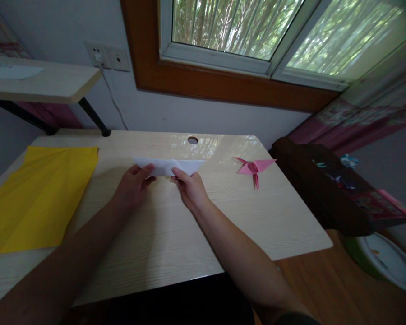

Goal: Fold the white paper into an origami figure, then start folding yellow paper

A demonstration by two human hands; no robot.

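A folded sheet of white paper (165, 167), long and narrow with pointed ends, is held level above the desk in both hands. My left hand (133, 183) pinches its lower edge left of the middle, thumb on top and fingers underneath. Right of the middle, my right hand (189, 183) grips the same edge, its thumb pressed on the paper. The fingers under the paper are partly hidden. To the right lies a pink origami crane (253, 168) on the desk, apart from my hands.
A large yellow sheet (43, 194) covers the left of the wooden desk (189, 243). A raised shelf (43, 85) stands at the back left. Beyond the right edge are a dark cabinet (314, 180) with small items and a round bin (389, 257) on the floor.
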